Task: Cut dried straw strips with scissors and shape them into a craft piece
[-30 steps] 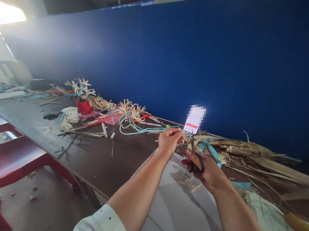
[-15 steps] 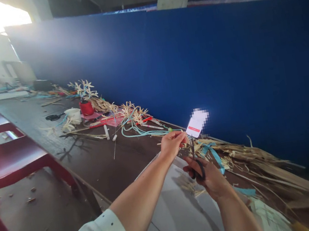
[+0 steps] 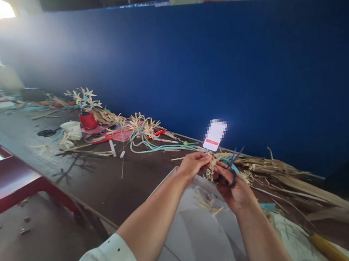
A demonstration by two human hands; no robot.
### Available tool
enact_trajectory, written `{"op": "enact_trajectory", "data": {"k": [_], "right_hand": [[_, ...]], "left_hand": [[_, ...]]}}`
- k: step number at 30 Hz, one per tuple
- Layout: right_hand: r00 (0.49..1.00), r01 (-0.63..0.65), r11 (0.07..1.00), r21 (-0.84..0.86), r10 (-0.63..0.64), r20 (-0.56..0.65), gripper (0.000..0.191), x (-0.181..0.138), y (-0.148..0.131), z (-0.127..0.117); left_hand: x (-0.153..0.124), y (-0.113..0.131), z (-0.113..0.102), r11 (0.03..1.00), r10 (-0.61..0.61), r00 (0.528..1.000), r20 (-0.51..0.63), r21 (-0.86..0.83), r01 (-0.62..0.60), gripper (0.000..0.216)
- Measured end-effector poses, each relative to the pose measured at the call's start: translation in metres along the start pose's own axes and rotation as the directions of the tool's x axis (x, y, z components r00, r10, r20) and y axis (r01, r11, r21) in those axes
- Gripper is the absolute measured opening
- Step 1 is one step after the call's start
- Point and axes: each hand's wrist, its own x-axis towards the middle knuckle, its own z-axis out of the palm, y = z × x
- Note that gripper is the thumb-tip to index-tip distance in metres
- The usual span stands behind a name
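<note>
While the left hand (image 3: 194, 163) pinches fibre (image 3: 212, 163), the right (image 3: 237, 194) holds one scissors (image 3: 231, 166).

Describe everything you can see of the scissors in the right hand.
The scissors have dark handles with finger loops and two slim, grey-blue blades that look like metal. They are open, the blades parted in a narrow V and pointing up and away from the wearer. The right hand holds them by the handles, partly hiding the loops. In the picture the blades overlap the dried leaves behind; whether they touch those cannot be told.
</note>
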Motion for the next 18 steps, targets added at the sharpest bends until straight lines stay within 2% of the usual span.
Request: {"op": "enact_trajectory", "data": {"k": [5,10,13,15,18], "right_hand": [[0.997,-0.053,0.998,0.021,0.052,0.061,0.032,-0.003,-0.002,0.002],[0.958,-0.248,0.961,0.127,0.223,0.178,0.021,-0.004,-0.004,0.002],[0.926,-0.327,0.917,0.229,0.262,0.271,0.017,-0.004,-0.006,0.0],[0.921,-0.337,0.9,0.276,0.254,0.296,0.018,-0.004,-0.007,-0.002],[0.933,-0.302,0.906,0.297,0.217,0.289,0.023,-0.004,-0.007,-0.004]], "left_hand": [[0.001,-0.001,0.001,0.994,0.073,0.996,0.042,0.079,-0.076,0.035],[-0.005,0.004,0.004,0.984,0.166,0.977,0.131,0.034,-0.172,0.033],[-0.01,0.009,0.007,0.982,0.186,0.957,0.225,-0.004,-0.19,0.032],[-0.011,0.011,0.008,0.978,0.203,0.954,0.22,-0.001,-0.208,0.032],[-0.011,0.01,0.009,0.972,0.223,0.963,0.152,0.039,-0.232,0.031]]}}
